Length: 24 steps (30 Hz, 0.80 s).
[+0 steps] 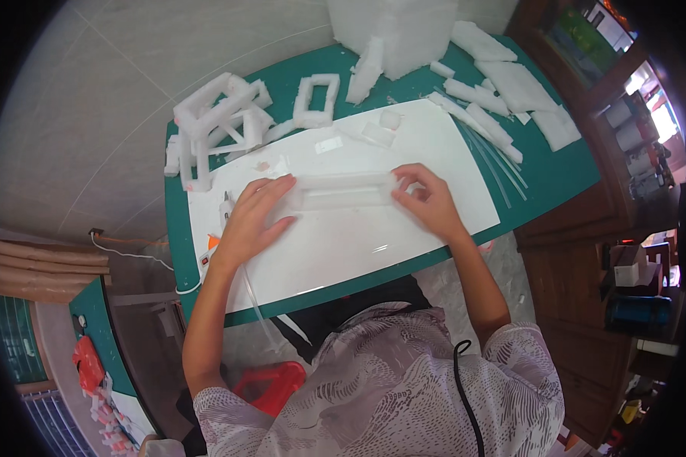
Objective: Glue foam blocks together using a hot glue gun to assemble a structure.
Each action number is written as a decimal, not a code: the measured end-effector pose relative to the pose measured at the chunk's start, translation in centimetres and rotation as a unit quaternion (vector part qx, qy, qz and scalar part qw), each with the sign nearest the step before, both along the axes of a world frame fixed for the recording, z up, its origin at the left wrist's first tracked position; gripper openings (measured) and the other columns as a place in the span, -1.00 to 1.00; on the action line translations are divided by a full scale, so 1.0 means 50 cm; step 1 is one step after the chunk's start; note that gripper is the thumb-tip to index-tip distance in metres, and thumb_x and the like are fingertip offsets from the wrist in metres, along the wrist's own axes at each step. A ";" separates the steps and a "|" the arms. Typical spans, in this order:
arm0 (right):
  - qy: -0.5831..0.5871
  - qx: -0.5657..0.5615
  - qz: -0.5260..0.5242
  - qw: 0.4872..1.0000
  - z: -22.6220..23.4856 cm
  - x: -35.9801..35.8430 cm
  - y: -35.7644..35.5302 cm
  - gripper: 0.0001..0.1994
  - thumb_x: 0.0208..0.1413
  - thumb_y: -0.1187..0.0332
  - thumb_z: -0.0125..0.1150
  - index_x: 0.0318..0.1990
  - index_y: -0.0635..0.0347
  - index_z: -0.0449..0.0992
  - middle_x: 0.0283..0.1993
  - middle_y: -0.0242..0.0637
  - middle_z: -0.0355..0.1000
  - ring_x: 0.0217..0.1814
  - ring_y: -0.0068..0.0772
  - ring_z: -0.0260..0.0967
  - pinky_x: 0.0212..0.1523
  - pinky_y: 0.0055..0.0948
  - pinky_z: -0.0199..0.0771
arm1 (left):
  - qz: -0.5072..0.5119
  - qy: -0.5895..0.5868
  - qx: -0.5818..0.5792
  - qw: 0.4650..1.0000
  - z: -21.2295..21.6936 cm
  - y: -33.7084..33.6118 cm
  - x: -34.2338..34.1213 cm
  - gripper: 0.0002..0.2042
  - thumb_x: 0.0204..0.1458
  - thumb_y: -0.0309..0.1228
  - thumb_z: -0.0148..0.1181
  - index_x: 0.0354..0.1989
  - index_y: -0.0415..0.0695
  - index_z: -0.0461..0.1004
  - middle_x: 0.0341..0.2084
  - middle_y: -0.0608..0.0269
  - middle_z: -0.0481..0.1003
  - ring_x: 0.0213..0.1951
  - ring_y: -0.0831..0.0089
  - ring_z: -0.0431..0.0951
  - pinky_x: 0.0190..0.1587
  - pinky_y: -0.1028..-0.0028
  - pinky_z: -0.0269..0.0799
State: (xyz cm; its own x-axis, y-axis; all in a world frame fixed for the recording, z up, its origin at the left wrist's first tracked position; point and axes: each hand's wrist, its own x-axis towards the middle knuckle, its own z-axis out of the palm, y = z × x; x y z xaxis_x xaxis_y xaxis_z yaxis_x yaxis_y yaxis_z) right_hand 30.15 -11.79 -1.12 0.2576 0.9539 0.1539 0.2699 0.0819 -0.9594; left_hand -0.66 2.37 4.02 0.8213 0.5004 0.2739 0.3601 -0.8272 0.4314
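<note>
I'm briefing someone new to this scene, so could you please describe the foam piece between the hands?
Start with the green table and the glossy white board on it. Over the board, between the left hand and the right hand, is a long white foam piece. Unlike the foam slabs farther back, it has a hand at each end.

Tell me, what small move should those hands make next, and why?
Perhaps a light inward press from both ends: the left hand is at the left end of the foam piece, the right hand is at its right end, and the piece lies lengthwise between them over the white board.
</note>
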 end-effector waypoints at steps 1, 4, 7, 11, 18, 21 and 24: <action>0.034 0.006 0.000 0.999 0.001 0.003 0.001 -0.68 0.05 0.45 0.37 -0.01 0.16 0.53 -0.15 -0.47 0.47 -0.24 -0.77 0.31 -0.42 -0.74 0.19 | -0.006 -0.003 0.006 1.000 0.004 -0.005 0.008 -0.35 -0.12 -0.46 0.39 0.25 -0.11 0.36 0.18 0.14 0.42 0.13 0.06 0.38 0.23 0.24 0.30; 0.050 -0.035 0.003 0.998 0.000 0.011 0.009 -0.68 0.08 0.42 0.36 0.01 0.16 0.52 -0.15 -0.45 0.48 -0.21 -0.75 0.32 -0.35 -0.72 0.22 | -0.007 0.005 0.000 1.000 0.011 -0.013 0.022 -0.28 -0.12 -0.43 0.42 0.30 -0.11 0.29 0.18 0.09 0.39 0.17 0.06 0.34 0.27 0.23 0.24; -0.015 -0.072 0.016 0.997 0.008 0.017 0.013 -0.61 0.08 0.37 0.37 0.08 0.15 0.47 -0.07 -0.36 0.47 -0.19 -0.62 0.35 -0.28 -0.63 0.30 | 0.002 0.037 -0.028 0.999 0.009 -0.011 0.026 -0.25 -0.11 -0.41 0.43 0.33 -0.10 0.25 0.16 0.03 0.38 0.20 0.05 0.33 0.29 0.23 0.22; -0.109 -0.047 0.043 0.992 0.031 0.013 0.009 -0.38 0.03 0.32 0.41 0.28 0.11 0.33 0.11 -0.22 0.40 -0.08 -0.43 0.35 -0.19 -0.53 0.40 | 0.005 0.050 -0.041 0.998 -0.014 -0.003 0.020 -0.24 -0.07 -0.39 0.42 0.37 -0.09 0.21 0.17 -0.04 0.37 0.21 0.04 0.33 0.30 0.23 0.22; -0.249 -0.109 0.134 0.953 0.064 0.003 0.025 -0.18 -0.08 0.34 0.45 0.40 0.10 0.20 0.16 -0.12 0.35 0.01 -0.20 0.32 0.10 -0.35 0.40 | 0.003 0.054 -0.098 0.994 -0.023 0.001 0.023 -0.24 -0.04 -0.42 0.37 0.38 -0.13 0.16 0.11 -0.08 0.38 0.17 0.02 0.36 0.24 0.23 0.27; -0.267 -0.082 0.131 0.951 0.047 0.003 0.030 -0.27 -0.07 0.32 0.44 0.32 0.14 0.28 0.15 -0.11 0.36 -0.01 -0.17 0.35 0.12 -0.34 0.40 | -0.002 0.064 -0.115 0.991 -0.020 0.000 0.026 -0.24 -0.04 -0.42 0.37 0.38 -0.13 0.16 0.11 -0.08 0.38 0.17 0.01 0.36 0.25 0.24 0.27; -0.271 -0.094 0.120 0.950 0.054 -0.001 0.036 -0.35 -0.06 0.31 0.42 0.24 0.16 0.34 0.14 -0.13 0.37 -0.04 -0.18 0.37 0.12 -0.35 0.39 | -0.003 0.061 -0.117 0.991 -0.018 -0.003 0.026 -0.25 -0.03 -0.41 0.37 0.38 -0.13 0.16 0.11 -0.08 0.38 0.18 0.01 0.36 0.26 0.24 0.27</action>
